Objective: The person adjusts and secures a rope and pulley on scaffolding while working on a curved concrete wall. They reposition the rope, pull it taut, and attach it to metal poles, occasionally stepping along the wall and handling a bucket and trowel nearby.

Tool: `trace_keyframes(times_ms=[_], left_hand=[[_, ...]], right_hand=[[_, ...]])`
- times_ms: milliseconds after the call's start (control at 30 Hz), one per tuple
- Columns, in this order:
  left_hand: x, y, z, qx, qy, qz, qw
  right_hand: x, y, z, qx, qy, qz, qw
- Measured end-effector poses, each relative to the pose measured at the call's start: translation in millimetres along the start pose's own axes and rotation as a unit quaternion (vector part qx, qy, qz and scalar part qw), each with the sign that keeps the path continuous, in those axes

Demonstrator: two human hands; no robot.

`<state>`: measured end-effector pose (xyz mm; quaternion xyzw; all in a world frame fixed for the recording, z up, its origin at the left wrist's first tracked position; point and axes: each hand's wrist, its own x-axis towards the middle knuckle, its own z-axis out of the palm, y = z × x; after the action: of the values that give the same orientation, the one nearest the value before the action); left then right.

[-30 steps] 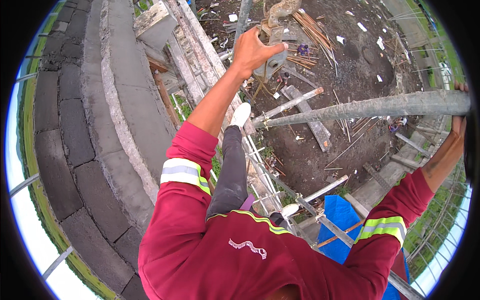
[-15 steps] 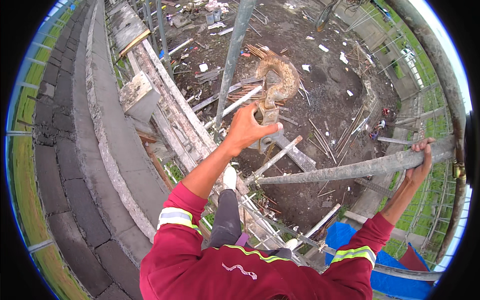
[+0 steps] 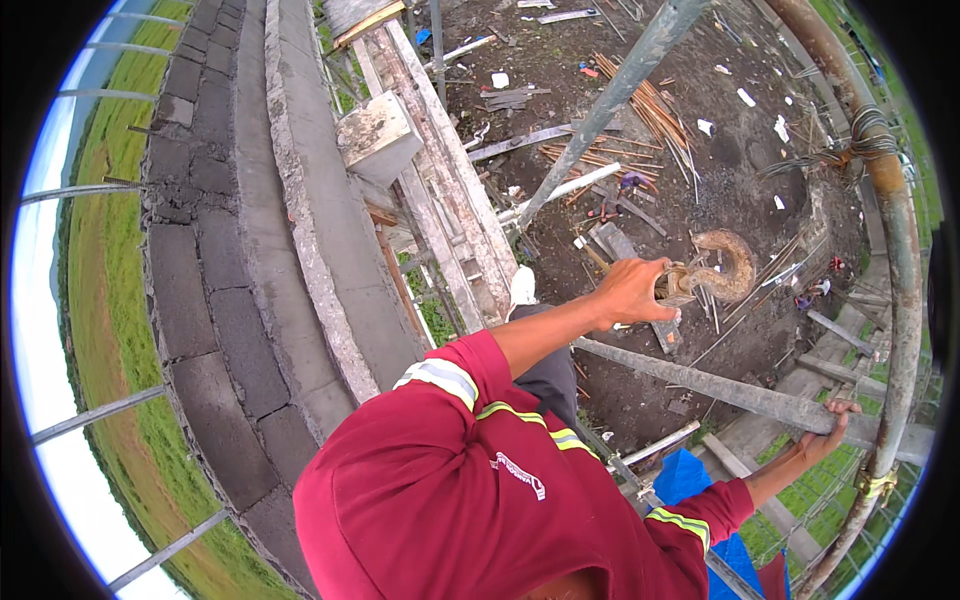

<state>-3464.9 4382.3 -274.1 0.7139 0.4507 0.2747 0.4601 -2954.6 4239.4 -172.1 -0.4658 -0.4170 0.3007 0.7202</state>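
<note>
My left hand (image 3: 630, 293) is closed round the metal shank of a large rusty hook (image 3: 741, 262), held out in front of me high over the ground. The hook's curved end points away to the right, beyond my fingers. Part of its shank is hidden by the hand. At the right, my right hand (image 3: 828, 424) wraps round a thick grey metal pole (image 3: 700, 382) that slopes up from the lower middle toward the right. My right arm is stretched out to it.
A brick and concrete wall (image 3: 330, 250) curves along my left. Wooden boards (image 3: 455, 190) run beside it. Upright scaffold pipes (image 3: 590, 125) stand ahead, and a rusty bent pipe (image 3: 900, 230) rises at right. Far below lie rods (image 3: 650, 105), a blue tarp (image 3: 690, 475) and several people.
My view has turned and leaned left. The hook, still in my left hand, now sits further right and lower in the picture, with its curve toward the right. My right hand stays on the pole.
</note>
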Motion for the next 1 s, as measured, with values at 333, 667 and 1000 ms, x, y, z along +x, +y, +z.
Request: trace_keyframes(times_ms=[333,667,1000], left_hand=[[4.7,-24.1,-14.8,0.024,-0.130,0.094,0.987],[31.3,-58.5,-65.5,0.047,-0.119,0.087,0.988],[106.6,-27.2,-95.4,0.111,-0.206,0.073,0.969]], right_hand=[[-17.6,-12.3,-22.6,-0.047,0.135,0.022,0.989],[-33.9,-18.5,-14.1,-0.041,0.169,0.018,0.985],[-37.3,-0.1,67.9,-0.052,0.240,-0.037,0.969]])
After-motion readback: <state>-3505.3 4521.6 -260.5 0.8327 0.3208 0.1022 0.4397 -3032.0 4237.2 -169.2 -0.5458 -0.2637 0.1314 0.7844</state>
